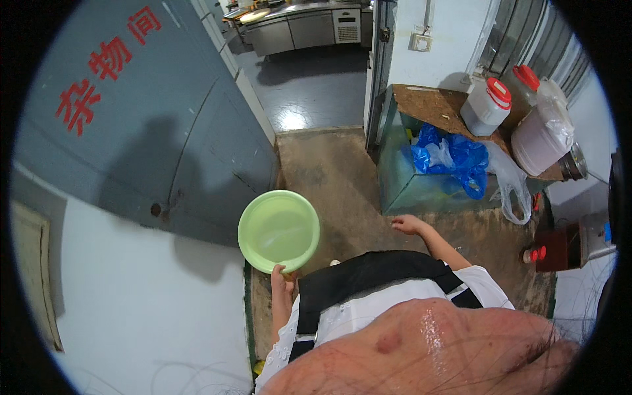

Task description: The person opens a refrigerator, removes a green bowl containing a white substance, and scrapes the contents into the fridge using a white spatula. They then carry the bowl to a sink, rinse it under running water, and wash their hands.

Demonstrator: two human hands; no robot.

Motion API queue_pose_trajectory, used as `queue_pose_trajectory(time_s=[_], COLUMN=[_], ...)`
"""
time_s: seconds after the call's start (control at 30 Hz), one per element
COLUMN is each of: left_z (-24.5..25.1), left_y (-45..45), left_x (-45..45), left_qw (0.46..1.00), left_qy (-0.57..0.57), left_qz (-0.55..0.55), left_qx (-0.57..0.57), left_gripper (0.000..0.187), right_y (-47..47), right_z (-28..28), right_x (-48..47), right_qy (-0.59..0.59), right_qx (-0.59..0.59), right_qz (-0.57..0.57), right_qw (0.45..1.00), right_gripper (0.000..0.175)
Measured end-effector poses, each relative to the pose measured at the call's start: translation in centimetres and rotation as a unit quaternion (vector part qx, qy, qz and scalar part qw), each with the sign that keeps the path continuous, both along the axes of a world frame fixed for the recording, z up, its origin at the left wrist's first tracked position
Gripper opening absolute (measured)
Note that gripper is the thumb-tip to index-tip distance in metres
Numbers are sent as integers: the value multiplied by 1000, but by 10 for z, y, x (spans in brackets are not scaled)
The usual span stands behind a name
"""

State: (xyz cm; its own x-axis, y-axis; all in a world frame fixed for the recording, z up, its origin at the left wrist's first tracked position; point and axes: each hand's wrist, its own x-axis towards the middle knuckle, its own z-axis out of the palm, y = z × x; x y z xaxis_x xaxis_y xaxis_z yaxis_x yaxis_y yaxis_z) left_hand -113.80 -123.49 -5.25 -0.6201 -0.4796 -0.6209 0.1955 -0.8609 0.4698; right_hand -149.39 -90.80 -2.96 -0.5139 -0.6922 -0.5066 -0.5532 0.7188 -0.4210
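My left hand grips the near rim of a light green plastic basin, with the thumb over the edge. The basin is round and wide, and its inside faces up towards me; no solid thing shows in it. My right hand hangs to the right of my body with its fingers loosely curled, and I see nothing in it. Just beyond that hand stands a glass tank, with blue plastic bags and a clear plastic bag hanging over its front edge.
A grey door with red writing is at the left, beside a white wall. Ahead, a doorway leads to a room with steel counters. Red-lidded plastic jars stand on a brown board. A brown box is at the far right.
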Motion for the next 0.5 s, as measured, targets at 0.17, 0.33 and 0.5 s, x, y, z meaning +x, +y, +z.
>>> queue_pose_trajectory(time_s=[0.17, 0.33, 0.5], left_z=[9, 11, 26], left_y=[-91, -131, -154], left_x=[-100, -189, -273], left_qw=[997, 990, 979], left_qy=[-32, 17, -25], left_qz=[-70, -137, -161], left_qx=[-15, -26, -120], left_gripper=[28, 25, 23], right_y=[-22, -48, -97], right_z=[-3, 17, 88], right_x=[-64, -172, -293], right_qy=[-19, 271, 398], right_qx=[-175, -223, -280], right_qz=[-295, -356, -388], right_qw=[939, 866, 782], right_gripper=[52, 63, 62])
